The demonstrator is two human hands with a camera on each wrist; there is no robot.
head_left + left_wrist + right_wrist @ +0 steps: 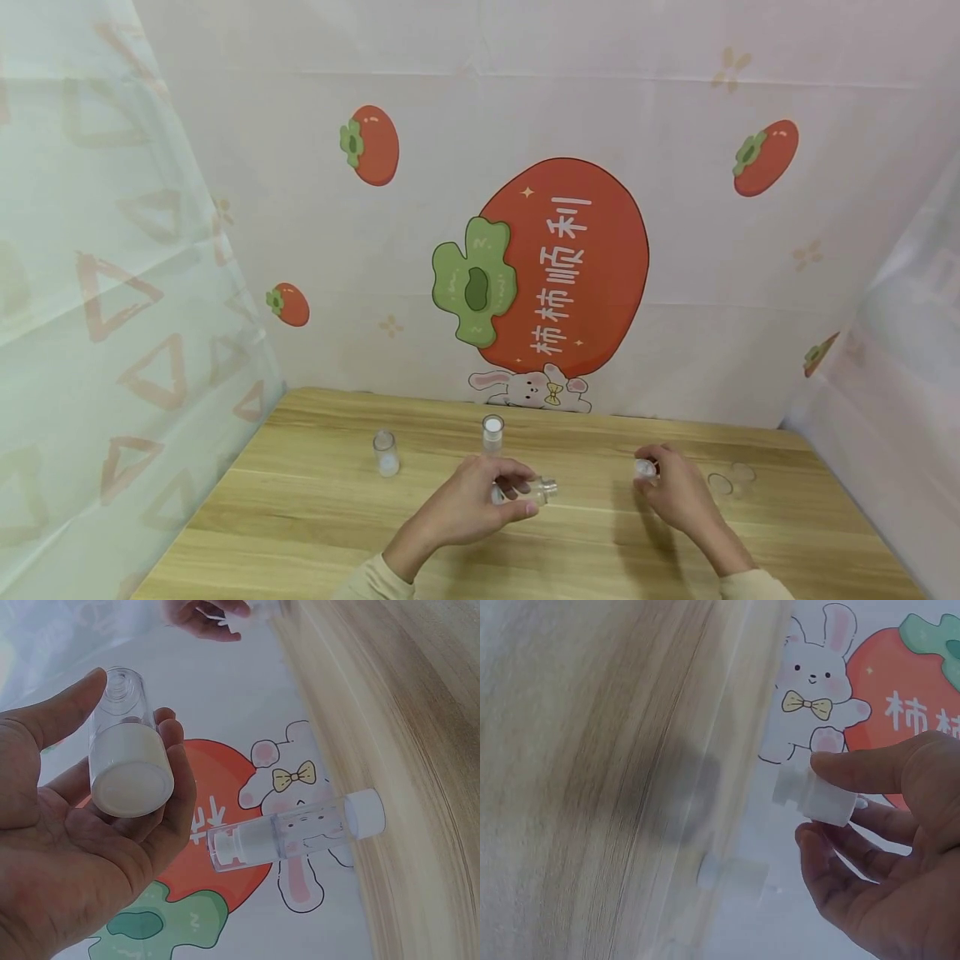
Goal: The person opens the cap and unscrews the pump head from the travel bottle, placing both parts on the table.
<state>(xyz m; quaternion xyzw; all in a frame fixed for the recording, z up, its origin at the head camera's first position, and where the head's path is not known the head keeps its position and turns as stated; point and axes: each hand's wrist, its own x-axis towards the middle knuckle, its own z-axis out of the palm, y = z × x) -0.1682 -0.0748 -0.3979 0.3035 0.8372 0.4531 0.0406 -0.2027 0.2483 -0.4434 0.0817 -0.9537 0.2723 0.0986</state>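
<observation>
My left hand [487, 500] holds a small clear bottle [124, 701] tilted on its side, fingers wrapped round its body. The bottle has a white base, and its bare threaded neck points right in the head view. Over the right part of the table, my right hand [678, 492] pinches a white pump top [825, 796] between thumb and fingers. In the right wrist view, a second, blurred white pump top [739, 877] appears beyond the held one. Behind the left hand stands a capped bottle [300, 832] with a white pump under its clear cap.
Another clear bottle [386, 454] with white at its bottom stands to the left on the wooden table [315, 500]. Two clear round pieces [720, 484] sit right of my right hand. A printed cloth [690, 350] hangs behind the table and along its sides.
</observation>
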